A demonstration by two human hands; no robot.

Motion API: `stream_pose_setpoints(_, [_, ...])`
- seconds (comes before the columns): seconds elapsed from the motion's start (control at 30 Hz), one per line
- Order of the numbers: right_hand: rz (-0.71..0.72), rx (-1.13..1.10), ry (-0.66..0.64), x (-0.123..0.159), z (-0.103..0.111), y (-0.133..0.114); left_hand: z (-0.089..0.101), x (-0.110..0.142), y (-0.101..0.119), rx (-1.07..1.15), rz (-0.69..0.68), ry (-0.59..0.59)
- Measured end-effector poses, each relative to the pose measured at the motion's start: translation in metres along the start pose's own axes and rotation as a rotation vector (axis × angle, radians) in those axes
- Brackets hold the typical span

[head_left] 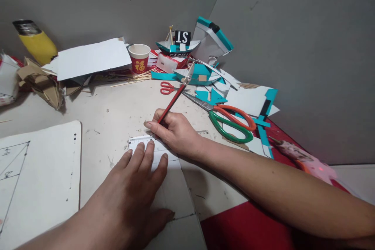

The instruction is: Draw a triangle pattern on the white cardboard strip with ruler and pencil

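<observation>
Pencil (171,105), red w/ dark stripe, is in the R hand (180,131), just above the surface (109,111) near the far edge of a white card (180,193). Long axis slants: upper end up, away & to the right; lower end aims down-left twd the clear ruler (134,143), tip hidden by the hand. R hand is closed round the barrel, thumb along it, other fingers curled under. L hand (131,187) is palm-down, fingers spread, tips on ruler & card, thumb out to the side; grips nothing.

Writing: red/white paper cup (139,58) has a gold 福, upright. Black flag (183,38) on the model boat (172,50) reads "ST", upside down. Hull letters partly hidden. White board (49,175) at L has ink lines, dots & small handwritten marks, illegible. Ruler nos. too small to read.
</observation>
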State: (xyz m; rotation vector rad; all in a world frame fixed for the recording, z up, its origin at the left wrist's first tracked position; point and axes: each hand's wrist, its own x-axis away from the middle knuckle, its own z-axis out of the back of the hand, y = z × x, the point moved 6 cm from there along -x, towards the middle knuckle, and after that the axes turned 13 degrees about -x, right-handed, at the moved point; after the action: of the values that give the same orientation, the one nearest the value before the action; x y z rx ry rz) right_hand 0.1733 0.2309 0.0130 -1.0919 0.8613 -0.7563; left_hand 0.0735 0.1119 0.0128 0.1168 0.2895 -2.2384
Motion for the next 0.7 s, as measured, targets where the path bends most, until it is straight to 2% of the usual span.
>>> stream_pose_setpoints(0.7, [-0.015,-0.031,-0.006,0.0003,0.0003,0.0025,0.0021,0.0012,0.0008,-0.016,-0.016,0.014])
